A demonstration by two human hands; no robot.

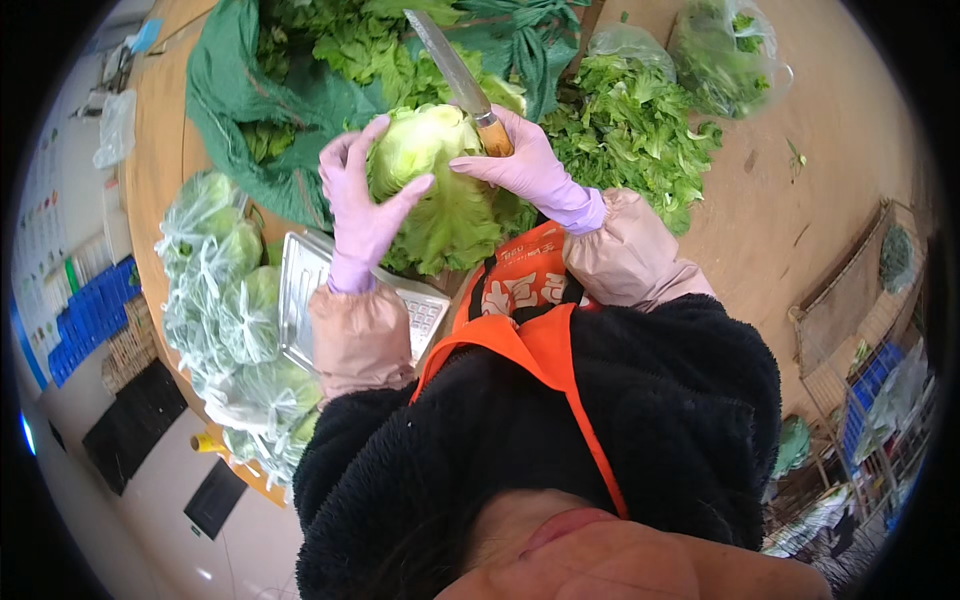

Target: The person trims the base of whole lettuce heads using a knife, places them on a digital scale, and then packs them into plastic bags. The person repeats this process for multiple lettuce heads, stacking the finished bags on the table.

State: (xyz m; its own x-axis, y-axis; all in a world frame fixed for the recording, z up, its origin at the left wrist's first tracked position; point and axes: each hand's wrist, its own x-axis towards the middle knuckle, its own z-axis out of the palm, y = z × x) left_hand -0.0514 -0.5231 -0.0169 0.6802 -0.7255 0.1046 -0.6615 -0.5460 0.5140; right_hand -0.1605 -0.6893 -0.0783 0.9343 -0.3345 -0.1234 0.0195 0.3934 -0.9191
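Observation:
A pale green head of lettuce [429, 150] is in front of my chest, its looser outer leaves spreading toward me. My left hand [366, 196], in a thin lilac glove, cups its left side with the thumb across the front. In my gloved right hand [525, 161] is a knife [454, 71] with a wooden handle, its blade pointing up and away to the left. The right thumb reaches against the lettuce's right side. Behind the lettuce, a green woven sack [225, 97] lies open with more leafy lettuce [367, 56] inside.
A heap of loose lettuce leaves [622, 135] lies right of the sack, near a clear plastic bag of greens [724, 64]. Several bagged lettuces [251, 307] line the wooden table's left edge. A weighing scale [296, 300] sits partly under my left forearm. Wire racking [855, 420] stands at right.

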